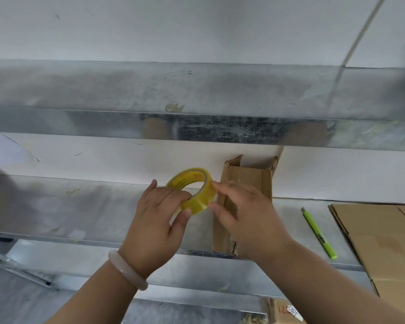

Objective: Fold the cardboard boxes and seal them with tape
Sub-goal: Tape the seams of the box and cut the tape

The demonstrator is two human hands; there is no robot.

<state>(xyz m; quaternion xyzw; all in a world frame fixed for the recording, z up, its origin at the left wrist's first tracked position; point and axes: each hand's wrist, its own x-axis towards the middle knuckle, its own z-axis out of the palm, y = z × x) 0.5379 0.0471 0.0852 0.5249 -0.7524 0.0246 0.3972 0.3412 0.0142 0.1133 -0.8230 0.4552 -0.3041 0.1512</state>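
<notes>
A white wall (pixel 197 29) backs two dull grey metal shelves. The upper shelf (pixel 197 90) runs across the view, and the lower shelf (pixel 80 206) lies in front of the person at hand height.

Both hands are raised over the lower shelf with a yellow roll of tape (pixel 193 190) between them. The roll is held clear of the shelf and tilted so its hole faces up and toward the wall.

The left hand (pixel 159 220) grips the roll from the left. Its fingers curl over the rim into the hole and its thumb presses on the outer band. A pale bracelet (pixel 126 270) sits on that wrist.

The right hand (pixel 241 213) meets the roll from the other side. Its forefinger tip is on the upper edge and its thumb tip is lower on the band, a light pinch with the other fingers loosely bent. Whether a loose end of tape lies under those tips cannot be made out.

Just behind the right hand a small cardboard box (pixel 248 178) stands on the lower shelf against the wall. Its top flaps are open and upright, and its near end reaches the shelf's front edge.

To the right a green box cutter (pixel 318 232) lies flat on the shelf. Beside it is a stack of flat cardboard (pixel 384 242) that overhangs the front edge.

Lower down, near the bottom of the view, is another box (pixel 283 311) with red writing (the marks are too blurred to read).
</notes>
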